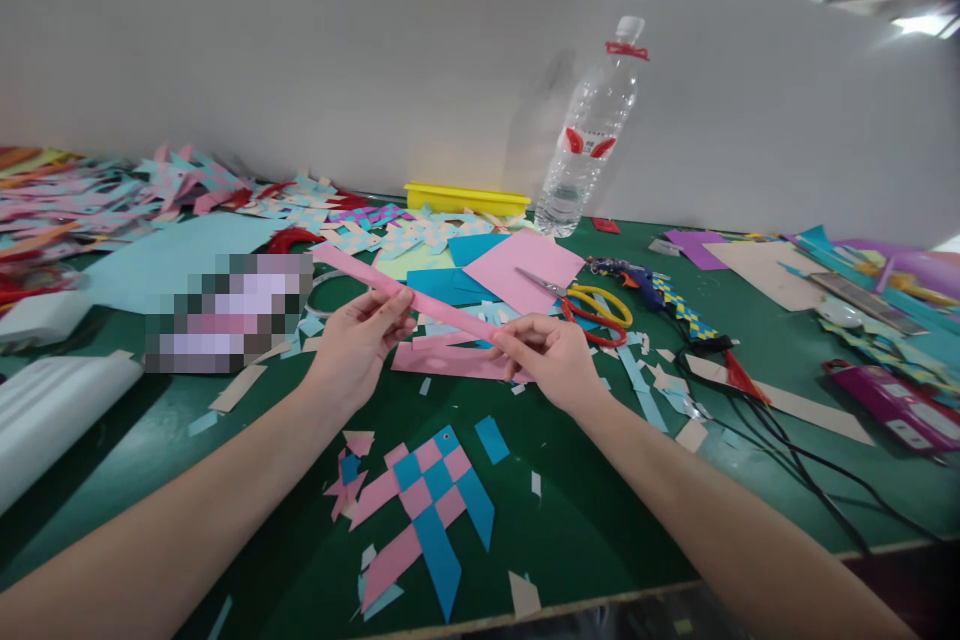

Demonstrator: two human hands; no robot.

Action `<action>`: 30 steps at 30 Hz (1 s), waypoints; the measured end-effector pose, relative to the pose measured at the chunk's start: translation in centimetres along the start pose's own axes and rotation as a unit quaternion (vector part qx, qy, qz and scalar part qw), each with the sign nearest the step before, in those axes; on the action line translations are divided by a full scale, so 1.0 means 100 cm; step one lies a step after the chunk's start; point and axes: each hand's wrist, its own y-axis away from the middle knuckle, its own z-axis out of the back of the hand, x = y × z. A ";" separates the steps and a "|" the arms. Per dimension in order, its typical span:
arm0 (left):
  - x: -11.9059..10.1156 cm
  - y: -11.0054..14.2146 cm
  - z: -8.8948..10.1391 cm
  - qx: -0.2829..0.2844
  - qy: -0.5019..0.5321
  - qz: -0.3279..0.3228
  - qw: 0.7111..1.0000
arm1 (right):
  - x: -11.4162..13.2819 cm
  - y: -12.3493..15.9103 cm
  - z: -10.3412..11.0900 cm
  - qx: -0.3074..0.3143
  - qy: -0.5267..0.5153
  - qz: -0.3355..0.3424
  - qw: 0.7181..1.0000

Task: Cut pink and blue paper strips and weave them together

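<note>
A pink paper strip (442, 312) is stretched at a slant between my two hands, above the green table. My left hand (356, 345) pinches it near its middle, and the far end sticks out past those fingers to the upper left. At the lower right end, my right hand (551, 360) grips it between thumb and fingers. Below lies another pink strip (457, 362). Nearer to me rests a woven pink and blue paper fish (431, 485), beside a small blue paper piece (492, 440). Scissors (600, 310) with yellow and red handles lie beyond my right hand, partly over a pink sheet (517, 265).
A water bottle (589, 140) leans against the grey partition, near a yellow tray (469, 199). Paper strips (75, 205) are heaped at left, by a pixelated object (232, 315). Black cords (780, 460) and a magenta case (892, 405) lie at right. Paper scraps litter the green table (600, 520).
</note>
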 end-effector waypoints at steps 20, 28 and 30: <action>-0.005 -0.001 -0.001 -0.010 0.027 0.039 0.999 | -0.001 -0.003 0.003 0.005 0.016 0.009 1.000; -0.008 -0.008 0.005 -0.041 0.052 0.013 0.998 | -0.002 -0.003 0.004 0.019 -0.001 -0.008 1.000; -0.008 -0.008 0.004 -0.042 0.059 0.012 0.997 | -0.002 -0.003 0.004 0.019 0.002 -0.008 1.000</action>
